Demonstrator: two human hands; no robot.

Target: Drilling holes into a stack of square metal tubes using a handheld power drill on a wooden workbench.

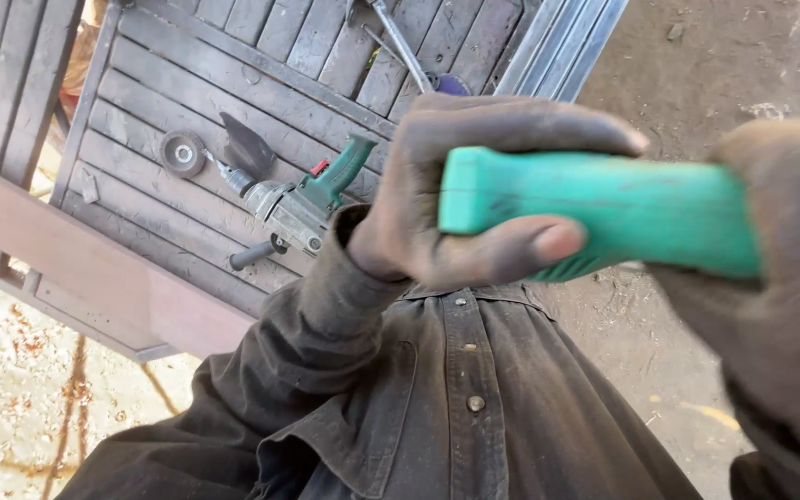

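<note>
Head view: both hands, left and right, clasp a green handle lying crosswise mid-frame; bare ground at right.

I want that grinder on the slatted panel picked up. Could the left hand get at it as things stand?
Probably not right away: the left hand is wrapped around the green handle, as is the right hand. The grinder itself lies uncovered on the panel, nothing on it.

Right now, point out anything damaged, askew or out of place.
Nothing looks broken. The angle grinder lies askew across the slatted metal panel, a loose disc beside it. Both hands, left and right, grip a green tool body; its working end is hidden.
</note>
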